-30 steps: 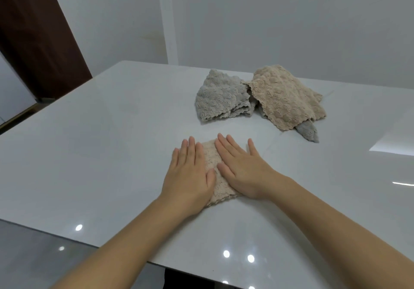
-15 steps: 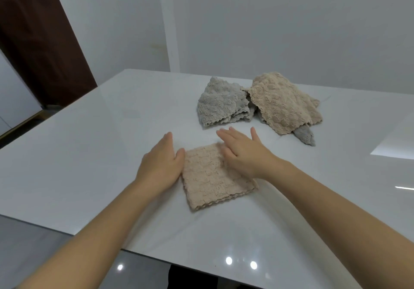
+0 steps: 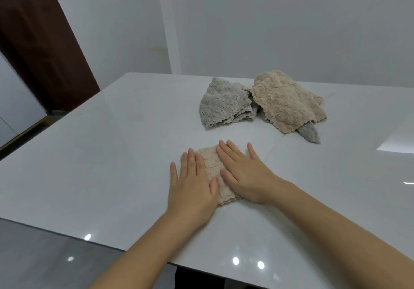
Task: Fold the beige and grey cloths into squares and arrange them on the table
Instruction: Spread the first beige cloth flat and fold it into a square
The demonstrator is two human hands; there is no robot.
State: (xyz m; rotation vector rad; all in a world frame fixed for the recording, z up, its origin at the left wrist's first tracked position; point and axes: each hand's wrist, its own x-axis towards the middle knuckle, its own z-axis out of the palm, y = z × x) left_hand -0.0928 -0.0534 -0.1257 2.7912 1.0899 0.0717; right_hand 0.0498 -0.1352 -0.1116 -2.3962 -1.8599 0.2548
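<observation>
Folded beige cloth flat on table, left hand and right hand pressing it, fingers straight, gripping nothing, cloth beneath both palms.

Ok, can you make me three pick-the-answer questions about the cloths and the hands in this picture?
1. Where do the loose grey cloth and loose beige cloth lie?
A) on the floor B) on the table, beyond the hands C) on a chair
2. What colour is the folded cloth under the hands?
A) grey B) blue C) beige
3. How are the left hand and right hand?
A) flat, fingers straight, pressing the cloth B) made into fists C) lifting the cloth in the air
Answers: 1 B, they sit farther along the tabletop; 2 C, beige shows between the hands; 3 A, both palms lie flat on it.
</observation>
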